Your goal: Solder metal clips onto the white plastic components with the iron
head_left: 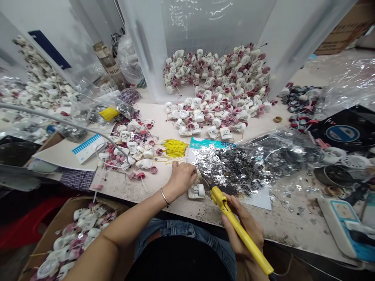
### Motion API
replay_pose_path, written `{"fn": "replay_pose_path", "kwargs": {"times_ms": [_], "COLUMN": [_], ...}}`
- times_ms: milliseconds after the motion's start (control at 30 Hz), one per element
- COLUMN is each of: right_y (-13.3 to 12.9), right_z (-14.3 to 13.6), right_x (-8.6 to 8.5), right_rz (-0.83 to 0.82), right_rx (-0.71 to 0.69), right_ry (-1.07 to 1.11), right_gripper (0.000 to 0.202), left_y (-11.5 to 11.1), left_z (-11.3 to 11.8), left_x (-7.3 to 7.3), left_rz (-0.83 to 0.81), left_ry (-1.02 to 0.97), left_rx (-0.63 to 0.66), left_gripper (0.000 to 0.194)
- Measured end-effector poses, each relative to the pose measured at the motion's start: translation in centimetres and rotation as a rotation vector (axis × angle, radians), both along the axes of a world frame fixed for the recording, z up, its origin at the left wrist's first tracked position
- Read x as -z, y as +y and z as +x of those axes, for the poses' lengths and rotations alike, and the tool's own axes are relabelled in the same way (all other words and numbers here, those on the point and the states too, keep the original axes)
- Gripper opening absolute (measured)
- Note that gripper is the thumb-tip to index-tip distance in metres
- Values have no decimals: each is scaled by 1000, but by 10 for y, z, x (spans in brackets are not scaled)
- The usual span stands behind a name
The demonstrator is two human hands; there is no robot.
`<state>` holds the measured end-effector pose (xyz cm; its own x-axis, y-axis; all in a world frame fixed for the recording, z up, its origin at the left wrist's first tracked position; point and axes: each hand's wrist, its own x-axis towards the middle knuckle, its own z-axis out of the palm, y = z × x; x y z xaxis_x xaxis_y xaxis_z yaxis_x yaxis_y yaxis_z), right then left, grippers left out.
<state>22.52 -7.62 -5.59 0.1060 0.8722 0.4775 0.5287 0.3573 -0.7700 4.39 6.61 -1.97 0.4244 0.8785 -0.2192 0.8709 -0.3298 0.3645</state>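
My right hand (243, 222) is wrapped round a yellow soldering iron (241, 234), its tip pointing up and left toward my left hand. The fingers of my left hand (183, 177) are pinched together at the left edge of the metal pieces; what they hold, if anything, is hidden. Just below the iron's tip, a white plastic part (196, 191) with a round end lies near the table's front edge. A heap of small shiny metal pieces (228, 168) spreads over a white and teal sheet (208, 143). Behind my left hand lies a bundle of yellow wires (175, 148).
White and pink plastic parts spill from a translucent bin (152, 78) onto the table. More parts (137, 146) lie at left, and a cardboard box (55, 230) of them stands below. A black round speaker-like object (345, 130) and a white-blue device (342, 226) are at right.
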Motion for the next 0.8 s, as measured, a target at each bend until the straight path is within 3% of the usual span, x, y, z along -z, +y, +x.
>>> {"fn": "replay_pose_path", "kwargs": {"times_ms": [100, 167, 333, 467, 800], "right_y": [1, 3, 1, 2, 11], "right_z": [2, 4, 9, 6, 9], "right_x": [-4, -9, -15, -12, -14], "right_rz": [12, 10, 21, 0, 1], "right_rx": [11, -26, -86, -112, -263], "right_ry": [-22, -80, -114, -24, -129], "right_gripper": [62, 57, 57, 43, 48], "left_y": [-3, -6, -13, -15, -18], "left_z": [-1, -3, -11, -11, -8], "left_x": [-2, -4, -6, -3, -1], "left_rz": [92, 75, -80, -86, -72], "left_ry": [35, 42, 6, -39, -24], "left_rx": [130, 145, -15, -132, -189], "left_gripper": [23, 22, 18, 15, 17]}}
